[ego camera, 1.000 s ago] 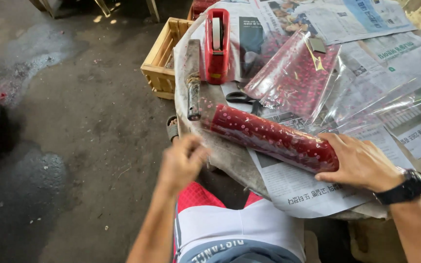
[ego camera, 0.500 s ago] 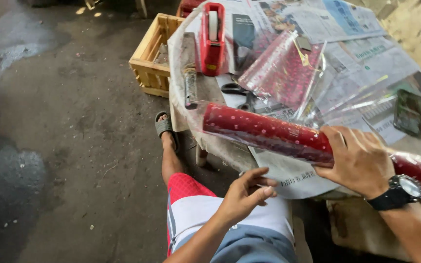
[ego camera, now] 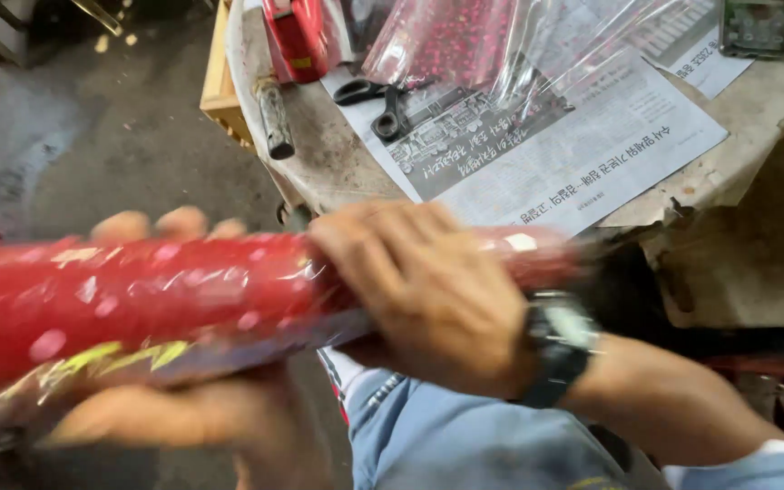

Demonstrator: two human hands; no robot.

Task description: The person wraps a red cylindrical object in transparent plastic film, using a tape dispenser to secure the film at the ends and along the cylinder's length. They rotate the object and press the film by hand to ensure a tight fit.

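One red dotted roll (ego camera: 138, 299), blurry, w/ both hands.

We see a round table (ego camera: 737, 145) carrying newspaper (ego camera: 583, 145), black scissors (ego camera: 376, 102), a red tape dispenser (ego camera: 297, 38) and patterned cellophane (ego camera: 451, 36).

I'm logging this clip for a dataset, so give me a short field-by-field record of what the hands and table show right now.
right hand: gripping the red roll from above, black watch on the wrist
left hand: under the roll, fingertips over its far side
roll: red with pale dots, clear-wrapped, off the table, blurred
table: newspaper, black scissors, red tape dispenser, clear dotted wrap
floor: wooden crate
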